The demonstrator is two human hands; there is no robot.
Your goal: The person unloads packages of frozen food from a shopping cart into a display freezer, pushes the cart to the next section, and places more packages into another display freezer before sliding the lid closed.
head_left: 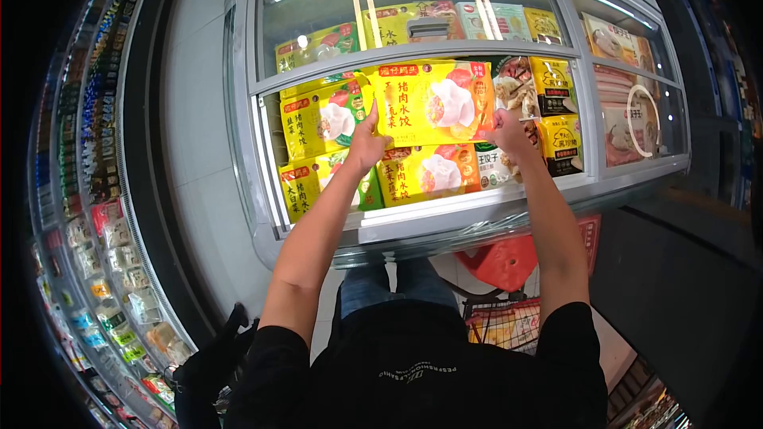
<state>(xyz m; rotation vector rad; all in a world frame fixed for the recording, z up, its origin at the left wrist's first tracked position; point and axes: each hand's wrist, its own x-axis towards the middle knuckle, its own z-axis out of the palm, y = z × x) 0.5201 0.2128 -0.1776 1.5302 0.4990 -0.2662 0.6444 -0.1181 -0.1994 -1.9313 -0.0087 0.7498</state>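
Freezer, seen from the head view, has yellow dumpling bags in its open front section, and the pink-and-yellow dumpling bag in the middle lies across that opening, just below the glass of its far part. Left hand grasps this bag at its left edge; right hand is clenched on its right edge. Another yellow bag sits by the freezer's near edge (partly covered). Black-and-yellow packs stand toward the right edge of the section.
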